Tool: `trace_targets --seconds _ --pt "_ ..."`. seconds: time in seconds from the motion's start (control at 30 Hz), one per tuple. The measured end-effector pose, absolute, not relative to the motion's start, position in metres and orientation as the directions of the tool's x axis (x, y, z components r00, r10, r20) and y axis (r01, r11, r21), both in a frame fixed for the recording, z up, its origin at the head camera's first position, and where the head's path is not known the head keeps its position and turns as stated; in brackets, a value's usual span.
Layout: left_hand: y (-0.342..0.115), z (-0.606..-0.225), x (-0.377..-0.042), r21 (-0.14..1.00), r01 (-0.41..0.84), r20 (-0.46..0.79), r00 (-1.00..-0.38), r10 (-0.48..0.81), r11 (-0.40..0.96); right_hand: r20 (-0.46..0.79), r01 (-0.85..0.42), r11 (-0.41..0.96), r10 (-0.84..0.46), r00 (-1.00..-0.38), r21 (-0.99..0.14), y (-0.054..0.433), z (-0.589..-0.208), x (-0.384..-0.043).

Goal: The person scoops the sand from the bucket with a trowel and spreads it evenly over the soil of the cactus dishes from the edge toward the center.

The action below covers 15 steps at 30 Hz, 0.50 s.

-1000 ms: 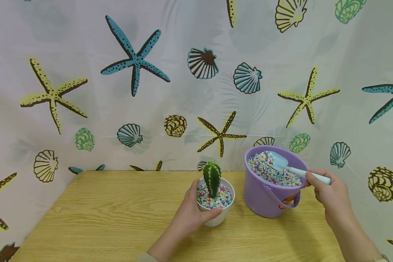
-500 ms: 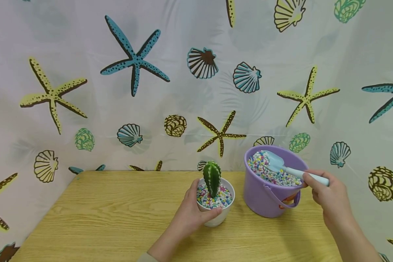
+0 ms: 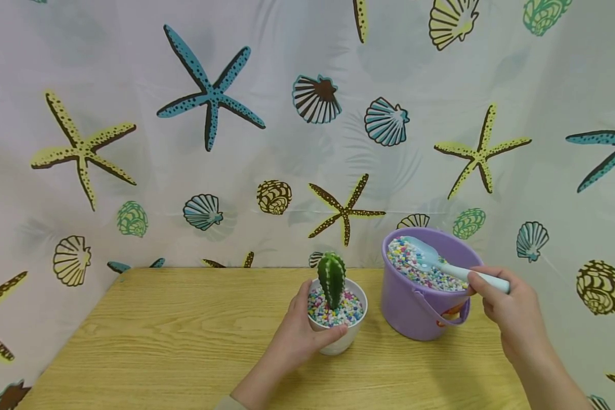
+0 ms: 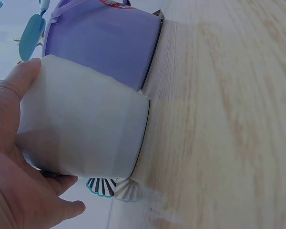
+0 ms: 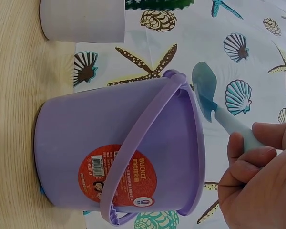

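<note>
A small green cactus (image 3: pixel 332 279) stands upright in a white pot (image 3: pixel 340 343) filled with multicoloured pebbles (image 3: pixel 320 312). My left hand (image 3: pixel 298 333) holds this pot, thumb on its near side and fingers on its left; in the left wrist view, the pot (image 4: pixel 83 119) stands on the table. In my right hand (image 3: pixel 515 310) is the handle of a light blue toy shovel (image 3: pixel 453 271). Its blade is over the pebbles in the purple bucket (image 3: pixel 412 316); the right wrist view has the shovel (image 5: pixel 205 86) just above the rim. Whether the blade carries pebbles I cannot tell.
The bucket stands right of the pot, its handle (image 5: pixel 133 148) hanging down over a red label (image 5: pixel 93 174). Wood-grain table (image 3: pixel 174 336) extends to the left. Behind hangs a pale curtain (image 3: pixel 287 154) printed with starfish and shells.
The shovel and my right hand have shifted a little to the left over the bucket. My left hand, the pot and the bucket have stayed in place.
</note>
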<state>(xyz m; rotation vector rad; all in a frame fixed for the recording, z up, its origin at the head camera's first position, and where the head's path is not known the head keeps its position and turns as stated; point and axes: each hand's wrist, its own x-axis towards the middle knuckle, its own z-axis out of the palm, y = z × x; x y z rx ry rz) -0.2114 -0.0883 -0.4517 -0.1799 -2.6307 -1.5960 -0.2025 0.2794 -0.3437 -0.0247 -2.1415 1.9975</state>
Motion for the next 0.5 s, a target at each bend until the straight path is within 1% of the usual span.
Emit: trace_targets --seconds 0.23,0.5 --pt "-0.088 -0.453 -0.212 0.876 0.137 0.118 -0.991 0.069 0.463 0.161 -0.149 0.100 0.129 -0.978 -0.984 0.274 -0.343 -0.198" --pt "-0.089 -0.454 -0.212 0.875 0.143 0.124 -0.990 0.071 0.462 0.135 -0.124 0.102 0.117 -0.984 -0.987 0.266 -0.347 -0.193"
